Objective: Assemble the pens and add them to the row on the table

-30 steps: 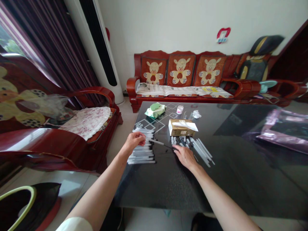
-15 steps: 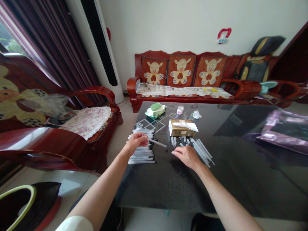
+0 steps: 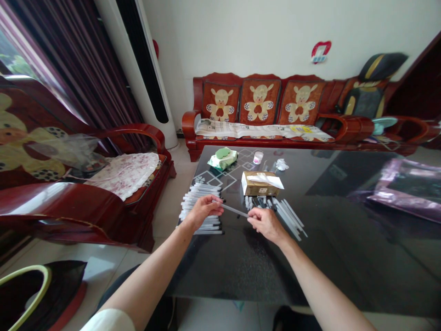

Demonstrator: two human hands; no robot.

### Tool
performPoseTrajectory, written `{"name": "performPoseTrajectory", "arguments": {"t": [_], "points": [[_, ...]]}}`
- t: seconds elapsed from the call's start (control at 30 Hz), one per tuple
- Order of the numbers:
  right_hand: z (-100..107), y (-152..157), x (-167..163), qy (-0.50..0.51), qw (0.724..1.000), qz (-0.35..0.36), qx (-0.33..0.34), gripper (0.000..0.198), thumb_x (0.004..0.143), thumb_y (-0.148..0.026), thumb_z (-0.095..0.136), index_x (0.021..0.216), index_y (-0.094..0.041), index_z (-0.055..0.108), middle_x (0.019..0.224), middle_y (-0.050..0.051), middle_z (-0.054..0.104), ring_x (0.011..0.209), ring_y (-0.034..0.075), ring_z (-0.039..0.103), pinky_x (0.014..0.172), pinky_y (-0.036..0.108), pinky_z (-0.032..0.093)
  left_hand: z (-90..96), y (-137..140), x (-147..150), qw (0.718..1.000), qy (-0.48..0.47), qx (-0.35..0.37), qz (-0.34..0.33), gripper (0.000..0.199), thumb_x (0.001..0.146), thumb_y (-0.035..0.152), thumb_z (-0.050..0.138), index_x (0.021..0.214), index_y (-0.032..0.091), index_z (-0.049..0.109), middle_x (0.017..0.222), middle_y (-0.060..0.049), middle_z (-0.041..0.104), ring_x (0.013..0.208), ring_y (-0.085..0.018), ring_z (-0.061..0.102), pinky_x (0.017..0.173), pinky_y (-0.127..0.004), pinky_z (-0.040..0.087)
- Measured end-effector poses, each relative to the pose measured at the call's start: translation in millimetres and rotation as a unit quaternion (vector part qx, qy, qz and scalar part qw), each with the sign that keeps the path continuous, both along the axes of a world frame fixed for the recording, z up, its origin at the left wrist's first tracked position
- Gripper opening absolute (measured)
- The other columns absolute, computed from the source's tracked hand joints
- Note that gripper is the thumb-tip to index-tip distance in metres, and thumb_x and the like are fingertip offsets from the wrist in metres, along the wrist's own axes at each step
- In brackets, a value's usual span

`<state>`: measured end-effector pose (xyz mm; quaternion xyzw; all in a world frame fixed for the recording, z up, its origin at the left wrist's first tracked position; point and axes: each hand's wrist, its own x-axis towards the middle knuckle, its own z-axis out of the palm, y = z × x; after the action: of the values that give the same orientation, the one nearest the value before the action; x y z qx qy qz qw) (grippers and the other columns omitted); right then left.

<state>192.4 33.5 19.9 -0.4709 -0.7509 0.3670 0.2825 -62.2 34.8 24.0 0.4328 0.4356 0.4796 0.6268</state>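
Note:
Between my two hands stretches a thin, whitish translucent pen (image 3: pixel 234 210), tilted slightly down to the right. My left hand (image 3: pixel 204 213) is closed on its left end, above a row of similar pens (image 3: pixel 197 195) with dark ends. At the other end, the fingers of my right hand (image 3: pixel 267 223) pinch the pen's tip; whether a small part is also in them is hidden. Just beyond my right hand lie white pen barrels (image 3: pixel 291 218) and a bunch of short clear and black pen pieces (image 3: pixel 249 202).
Behind the pen pieces stands a brown tissue box (image 3: pixel 262 185). Farther back on the dark glossy table (image 3: pixel 241 271) are a green wipes pack (image 3: pixel 223 158), a small white jar (image 3: pixel 258 157) and crumpled white tissue (image 3: pixel 281 164). Purple plastic packaging (image 3: pixel 406 202) lies at the right.
My left hand has moved right with the pen, towards my right hand. My right hand, earlier apart from the pen, now pinches its right end.

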Motion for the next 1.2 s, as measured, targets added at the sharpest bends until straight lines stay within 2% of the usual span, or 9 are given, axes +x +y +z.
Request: {"name": "performPoseTrajectory", "arguments": {"t": [0.17,0.33,0.47,0.57,0.67,0.8,0.93,1.07,1.2], "points": [[-1,1,0,0.139,0.984,0.01,-0.11,0.022,0.078,-0.027,0.054,0.096,-0.014,0.056,0.065,0.001,0.062,0.052,0.015,0.061,0.046,0.025,0.048,0.7,-2,0,0.999,-0.021,-0.047,-0.004,0.019,0.07,0.018,0.071,0.085,0.009,0.064,0.07,-0.008,0.068,0.065,-0.014,0.065,0.064,-0.024,0.054],[-5,7,1,0.224,0.971,0.024,-0.083,0.033,0.086,-0.028,0.044,0.114,-0.014,0.054,0.084,0.007,0.066,0.069,0.019,0.066,0.065,0.036,0.055,-5.8,1,3,0.988,-0.125,-0.086,-0.004,0.011,0.073,0.008,0.066,0.084,0.007,0.065,0.069,-0.007,0.067,0.059,-0.01,0.063,0.059,-0.019,0.054],[-17,7,-4,0.036,0.992,0.039,0.119,0.036,0.09,-0.023,0.04,0.12,-0.017,0.057,0.114,0.013,0.061,0.103,0.023,0.059,0.091,0.042,0.046,-8.4,3,5,0.973,-0.199,-0.119,0.024,0.01,0.078,0.003,0.057,0.083,0.007,0.064,0.07,-0.008,0.068,0.058,-0.01,0.064,0.057,-0.017,0.054],[-26,1,-12,-0.126,0.96,0.094,0.232,0.038,0.092,-0.016,0.035,0.122,-0.015,0.057,0.129,0.015,0.052,0.117,0.025,0.048,0.098,0.043,0.039,-6.3,1,7,0.963,-0.224,-0.145,0.031,0.012,0.08,0.002,0.054,0.083,0.006,0.064,0.07,-0.009,0.068,0.057,-0.009,0.064,0.055,-0.016,0.054],[-29,-5,-19,-0.208,0.931,0.113,0.277,0.036,0.092,-0.013,0.034,0.118,-0.013,0.059,0.115,0.015,0.06,0.107,0.023,0.052,0.09,0.037,0.043,-3.5,-1,9,0.956,-0.243,-0.16,0.025,0.012,0.081,0.003,0.053,0.083,0.006,0.064,0.07,-0.008,0.067,0.056,-0.008,0.063,0.054,-0.015,0.053],[-27,-8,-23,-0.259,0.918,0.104,0.28,0.028,0.091,-0.013,0.039,0.087,-0.015,0.067,0.083,0.009,0.063,0.087,0.021,0.055,0.078,0.032,0.045,-2.7,-4,12,0.955,-0.247,-0.163,0.009,0.012,0.081,0.003,0.053,0.084,0.006,0.064,0.069,-0.009,0.067,0.055,-0.008,0.063,0.053,-0.015,0.053],[-22,-3,-17,-0.185,0.953,0.064,0.233,0.022,0.087,-0.014,0.047,0.08,-0.016,0.068,0.079,0.007,0.063,0.08,0.019,0.058,0.075,0.031,0.045,-4.1,-4,12,0.955,-0.246,-0.163,0.007,0.011,0.081,0.004,0.054,0.085,0.006,0.064,0.07,-0.009,0.068,0.056,-0.008,0.063,0.054,-0.015,0.054],[-10,6,-6,0.062,0.994,-0.03,0.086,0.012,0.082,-0.023,0.058,0.084,-0.017,0.069,0.08,0.005,0.067,0.072,0.017,0.061,0.071,0.03,0.047,-6.1,-5,13,0.957,-0.243,-0.161,0.005,0.011,0.081,0.004,0.054,0.086,0.006,0.064,0.071,-0.01,0.068,0.056,-0.009,0.064,0.054,-0.015,0.054],[2,10,4,0.317,0.938,-0.087,-0.106,0.015,0.075,-0.029,0.068,0.08,-0.015,0.066,0.071,0.004,0.068,0.059,0.013,0.059,0.058,0.027,0.049,-8.2,-6,17,0.962,-0.226,-0.155,0.0,0.011,0.081,0.004,0.055,0.086,0.006,0.064,0.071,-0.01,0.068,0.055,-0.009,0.063,0.053,-0.016,0.054]]}}
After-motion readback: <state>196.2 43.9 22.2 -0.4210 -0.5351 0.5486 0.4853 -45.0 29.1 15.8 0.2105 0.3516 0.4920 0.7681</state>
